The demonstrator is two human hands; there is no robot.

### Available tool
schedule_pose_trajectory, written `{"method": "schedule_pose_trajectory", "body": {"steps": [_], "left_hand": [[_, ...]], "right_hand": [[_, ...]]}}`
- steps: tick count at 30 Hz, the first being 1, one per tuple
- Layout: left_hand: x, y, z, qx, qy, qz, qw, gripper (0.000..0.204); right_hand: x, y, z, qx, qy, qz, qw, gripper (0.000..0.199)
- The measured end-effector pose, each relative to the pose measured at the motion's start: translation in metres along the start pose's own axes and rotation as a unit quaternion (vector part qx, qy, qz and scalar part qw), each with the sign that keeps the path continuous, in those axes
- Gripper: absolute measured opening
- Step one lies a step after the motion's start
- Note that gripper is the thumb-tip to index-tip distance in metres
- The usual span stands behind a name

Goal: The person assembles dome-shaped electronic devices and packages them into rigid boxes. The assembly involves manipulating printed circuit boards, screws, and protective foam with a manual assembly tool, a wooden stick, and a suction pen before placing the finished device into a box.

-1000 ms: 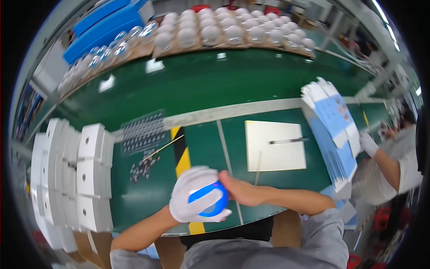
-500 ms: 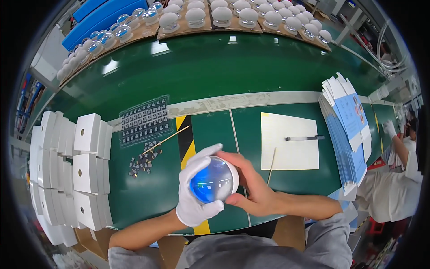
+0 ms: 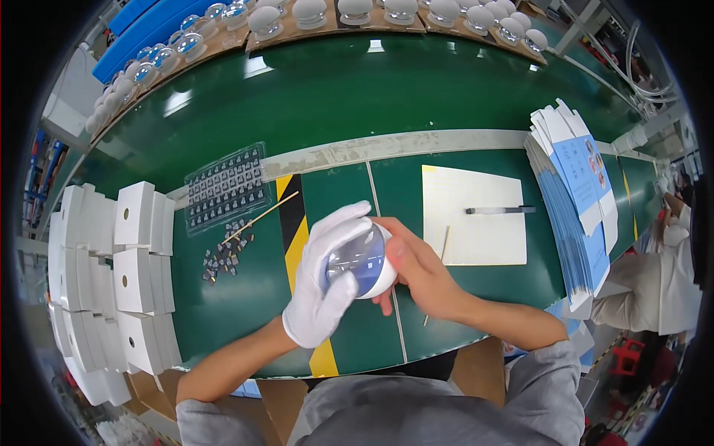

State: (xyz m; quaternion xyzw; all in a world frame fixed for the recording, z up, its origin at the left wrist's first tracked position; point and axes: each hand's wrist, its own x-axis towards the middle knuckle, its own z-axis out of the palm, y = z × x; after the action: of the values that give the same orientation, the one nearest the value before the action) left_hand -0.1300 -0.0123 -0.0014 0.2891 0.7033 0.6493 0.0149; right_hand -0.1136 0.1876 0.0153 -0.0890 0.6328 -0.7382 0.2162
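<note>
A round globe (image 3: 364, 260) with a clear, blue-tinged dome and a white back is held in front of me, above the green bench. My left hand (image 3: 316, 286), in a white glove, wraps round the dome side, with the thumb across its near face. My right hand (image 3: 424, 275) is bare and grips the white part, thumb on top. Some of its fingers are partly hidden below the globe. The globe leans, with its white side toward my right hand.
White boxes (image 3: 141, 279) with round holes stand stacked at left, near a tray (image 3: 227, 189) of small dark parts, loose parts (image 3: 223, 256) and a stick (image 3: 260, 217). Paper (image 3: 476, 241) with a pen (image 3: 494, 210), and flat blue-white cartons (image 3: 573, 201), lie right. Globes (image 3: 309, 11) line the far side.
The globe has turned so its white side shows more, and its dome looks less blue. My right hand has shifted its grip, with fingers now lower beneath the globe. The view has shifted slightly.
</note>
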Motion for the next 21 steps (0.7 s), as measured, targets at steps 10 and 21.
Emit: {"method": "schedule_pose_trajectory", "body": {"steps": [10, 21], "left_hand": [[-0.008, -0.006, 0.004, -0.106, -0.020, -0.019, 0.994, 0.065], [-0.012, -0.015, 0.008, -0.124, -0.024, -0.006, 0.992, 0.089]], "right_hand": [[0.005, 0.000, -0.006, 0.236, -0.092, 0.222, 0.942, 0.088], [0.002, 0.016, -0.005, 0.343, -0.092, 0.234, 0.905, 0.074]]}}
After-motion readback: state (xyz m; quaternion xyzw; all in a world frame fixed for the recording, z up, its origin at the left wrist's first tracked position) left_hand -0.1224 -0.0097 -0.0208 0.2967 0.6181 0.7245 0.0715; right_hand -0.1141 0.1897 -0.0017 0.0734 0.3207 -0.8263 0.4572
